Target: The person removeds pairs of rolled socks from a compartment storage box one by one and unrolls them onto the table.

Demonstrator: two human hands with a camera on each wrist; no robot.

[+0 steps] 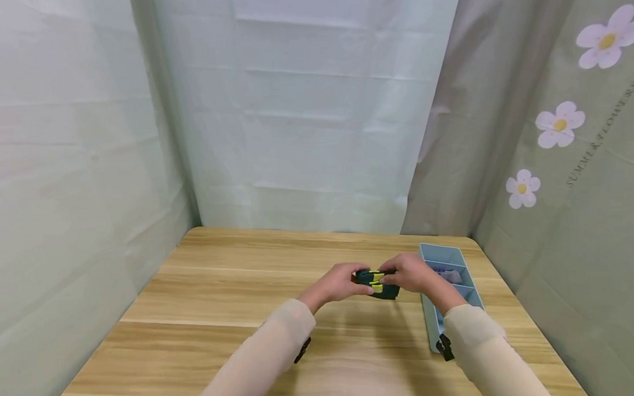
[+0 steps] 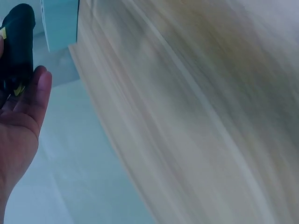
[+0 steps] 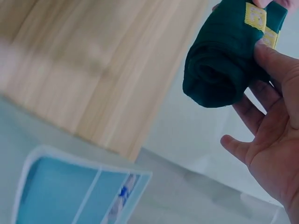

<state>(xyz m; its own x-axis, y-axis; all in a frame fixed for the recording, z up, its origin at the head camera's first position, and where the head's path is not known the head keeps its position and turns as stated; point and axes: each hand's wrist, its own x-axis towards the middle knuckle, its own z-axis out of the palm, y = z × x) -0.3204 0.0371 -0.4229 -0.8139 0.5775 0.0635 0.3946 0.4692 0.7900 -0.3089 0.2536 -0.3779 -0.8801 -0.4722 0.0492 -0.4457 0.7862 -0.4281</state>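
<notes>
A rolled dark green cloth (image 1: 389, 293) with yellow patterned bands is held above the wooden table between both hands. My left hand (image 1: 340, 282) grips its left end, with the thumb on the near side. From the other side, my right hand (image 1: 410, 274) pinches it near the yellow bands. In the right wrist view the coiled end of the cloth roll (image 3: 212, 77) faces the camera, and the right thumb presses beside a band while the little finger stands off. Only part of the left hand (image 2: 21, 126) shows in the left wrist view, its fingers under the roll.
A light blue divided box (image 1: 427, 315) stands on the table (image 1: 227, 300) to the right, partly behind the right forearm. One of its compartments contains a greyish-purple bundle (image 1: 450, 276). Pale curtains (image 1: 309, 132) hang at the back and both sides.
</notes>
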